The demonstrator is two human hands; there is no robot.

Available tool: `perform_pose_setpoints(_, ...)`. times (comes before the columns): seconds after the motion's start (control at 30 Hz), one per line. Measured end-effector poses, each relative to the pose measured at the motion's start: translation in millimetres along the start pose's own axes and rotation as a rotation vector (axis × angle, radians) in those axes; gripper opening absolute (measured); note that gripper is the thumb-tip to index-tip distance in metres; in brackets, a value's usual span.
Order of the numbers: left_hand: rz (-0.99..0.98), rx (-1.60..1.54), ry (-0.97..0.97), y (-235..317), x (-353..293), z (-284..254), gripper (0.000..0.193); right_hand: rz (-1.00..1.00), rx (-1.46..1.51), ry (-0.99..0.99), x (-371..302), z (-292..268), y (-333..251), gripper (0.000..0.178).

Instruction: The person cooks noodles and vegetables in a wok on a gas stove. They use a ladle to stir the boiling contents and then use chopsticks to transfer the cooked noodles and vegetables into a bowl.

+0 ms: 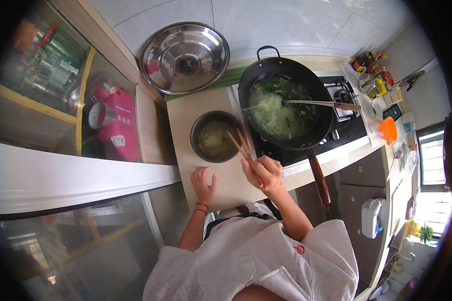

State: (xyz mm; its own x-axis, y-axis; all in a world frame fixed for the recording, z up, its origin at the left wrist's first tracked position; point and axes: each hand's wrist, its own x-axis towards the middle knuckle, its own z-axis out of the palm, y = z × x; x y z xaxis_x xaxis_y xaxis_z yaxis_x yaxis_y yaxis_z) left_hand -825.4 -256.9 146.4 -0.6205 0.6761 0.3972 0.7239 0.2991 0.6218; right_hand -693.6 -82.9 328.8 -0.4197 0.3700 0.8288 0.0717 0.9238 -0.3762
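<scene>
And the right hand is gripping tan wooden chopsticks at the round dark-grey bowl left of the deep black wok, seemingly stirring, next needing steady tips, the empty left hand hanging loosely open.

The bowl sits left of the wok.

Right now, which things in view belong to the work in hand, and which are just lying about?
Apparently in use:
- chopsticks in the grip of the right hand
- dark bowl at their tips
- black wok on the stove

Apparently just lying about:
- steel lid by the wall
- orange container
- pink box
</scene>
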Motion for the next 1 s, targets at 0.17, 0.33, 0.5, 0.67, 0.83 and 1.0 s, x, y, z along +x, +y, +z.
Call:
perform_pose_setpoints(0.17, 0.015, 0.001, 0.002, -1, 1, 2, 0.037, 0.047, -0.056, 0.007, 6, 15, 24, 0.013)
perform_pose_setpoints(0.33, 0.013, 0.009, -0.018, 0, 2, 2, 0.037, 0.012, -0.016, 0.05, 10, 40, 44, 0.012)
perform_pose_setpoints(0.5, -0.015, 0.015, -0.034, 0, 0, 1, 0.035, -0.305, -0.033, 0.045, 34, 24, 41, 0.022)
perform_pose_setpoints(0.67, -0.004, 0.016, -0.019, -1, 0, 2, 0.035, -0.516, -0.026, 0.067, 60, -2, 19, 0.029)
perform_pose_setpoints(0.83, 0.015, 0.023, -0.026, -1, 1, 0, 0.035, -0.61, 0.102, 0.081, 67, -4, -5, 0.039)
perform_pose_setpoints(1.0, 0.012, -0.054, -0.017, 3, 3, -2, 0.03, -0.139, 0.085, -0.496, 1, 22, -4, 0.02)
